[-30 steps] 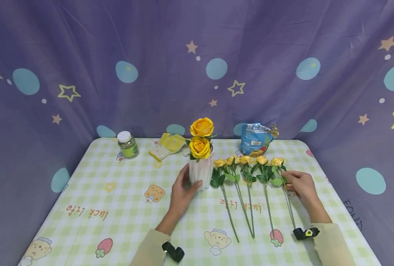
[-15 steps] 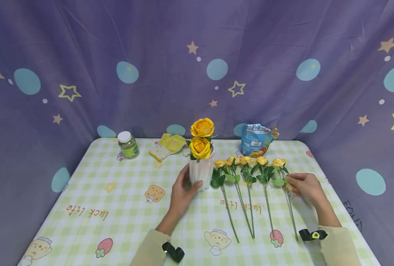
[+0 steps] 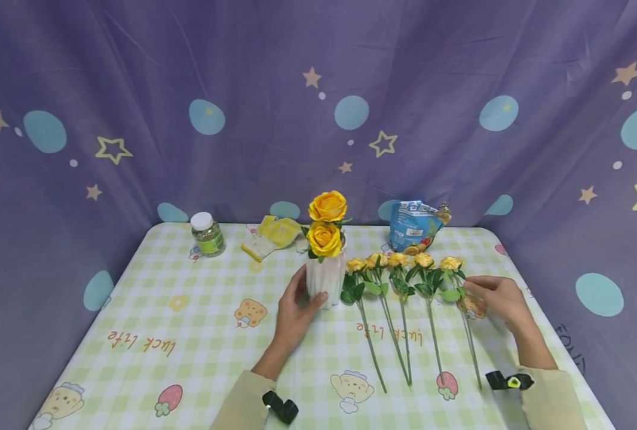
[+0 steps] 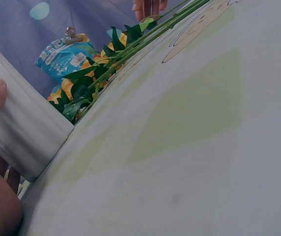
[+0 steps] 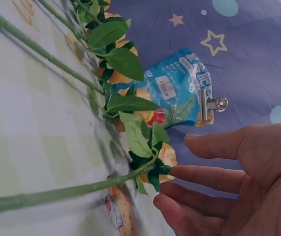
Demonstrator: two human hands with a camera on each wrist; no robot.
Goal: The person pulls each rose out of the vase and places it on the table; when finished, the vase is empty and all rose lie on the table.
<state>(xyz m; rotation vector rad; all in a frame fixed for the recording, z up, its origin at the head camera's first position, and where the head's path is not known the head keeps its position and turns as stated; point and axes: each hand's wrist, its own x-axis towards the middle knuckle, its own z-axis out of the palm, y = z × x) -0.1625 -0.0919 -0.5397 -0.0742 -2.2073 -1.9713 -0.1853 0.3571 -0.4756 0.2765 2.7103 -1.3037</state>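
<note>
My left hand is wrapped around a white ribbed vase, its thumb on the near side. The vase stands upright with two large yellow roses showing above its rim. To its right lie several smaller yellow artificial roses in a row, stems toward me. Beside the rightmost rose is my right hand. In the right wrist view, that hand's fingers are extended and relaxed, thumb apart, with nothing held; the fingertips are close to the rose's bloom and leaves. Whether they touch it I cannot tell.
Toward the back of the checked tablecloth stand a white-lidded jar at left and a yellow-and-white glove. A blue snack bag with a metal clip stands behind the roses. A purple curtain hangs behind the table.
My right hand has moved slightly right, away from the rightmost rose's stem. That rose has shifted a little to the right. My left hand and the vase have stayed put.
</note>
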